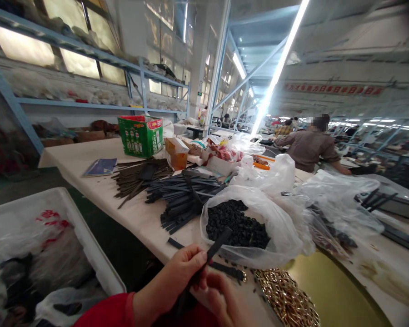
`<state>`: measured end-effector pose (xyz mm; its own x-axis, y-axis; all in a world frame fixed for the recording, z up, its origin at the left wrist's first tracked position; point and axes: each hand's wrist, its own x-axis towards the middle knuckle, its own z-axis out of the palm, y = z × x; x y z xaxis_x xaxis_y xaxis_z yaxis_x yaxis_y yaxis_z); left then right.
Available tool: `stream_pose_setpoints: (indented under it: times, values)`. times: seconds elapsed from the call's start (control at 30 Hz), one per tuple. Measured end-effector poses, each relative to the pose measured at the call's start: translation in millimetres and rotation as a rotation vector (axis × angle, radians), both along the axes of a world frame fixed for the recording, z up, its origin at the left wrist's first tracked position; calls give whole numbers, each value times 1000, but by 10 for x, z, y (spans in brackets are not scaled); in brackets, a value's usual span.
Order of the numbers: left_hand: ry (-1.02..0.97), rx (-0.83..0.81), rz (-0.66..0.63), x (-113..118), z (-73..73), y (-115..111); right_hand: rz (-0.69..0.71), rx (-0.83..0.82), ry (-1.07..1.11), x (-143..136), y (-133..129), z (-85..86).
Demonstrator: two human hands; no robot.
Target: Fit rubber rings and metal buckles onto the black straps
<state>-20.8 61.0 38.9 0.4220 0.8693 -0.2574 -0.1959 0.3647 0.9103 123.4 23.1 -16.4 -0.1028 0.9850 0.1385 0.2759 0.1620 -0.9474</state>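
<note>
My left hand [177, 277], in a red sleeve, is closed around a black strap [215, 247] that sticks up and to the right over the table edge. My right hand [225, 302] is just below it, fingers curled against the strap's lower end. Right behind the strap lies an open clear plastic bag [286, 236] filled with small black parts [236, 222]. A second black strap [225, 269] with a metal end lies flat on the table in front of the bag. A heap of gold-coloured chain [286, 297] lies to the right of my hands.
Piles of black strips [184, 195] and dark brown strips [139, 177] lie further back on the long table [88, 159], with a green carton [140, 135] and an orange box [176, 153]. A white bin [88, 236] stands at left. A person [310, 145] sits ahead.
</note>
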Motion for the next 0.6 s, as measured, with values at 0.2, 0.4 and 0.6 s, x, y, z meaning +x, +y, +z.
stream_pose_setpoints:
  times: [0.2, 0.4, 0.6]
  values:
    - [308, 71, -26, -31, -333, 275, -189, 212, -667, 702, 1054, 149]
    - [342, -58, 18, 3, -445, 398, -85, 158, -757, 661, 1623, -140]
    - [361, -104, -8, 16, -441, 488, -98, 116, -707, 733, 1663, -142]
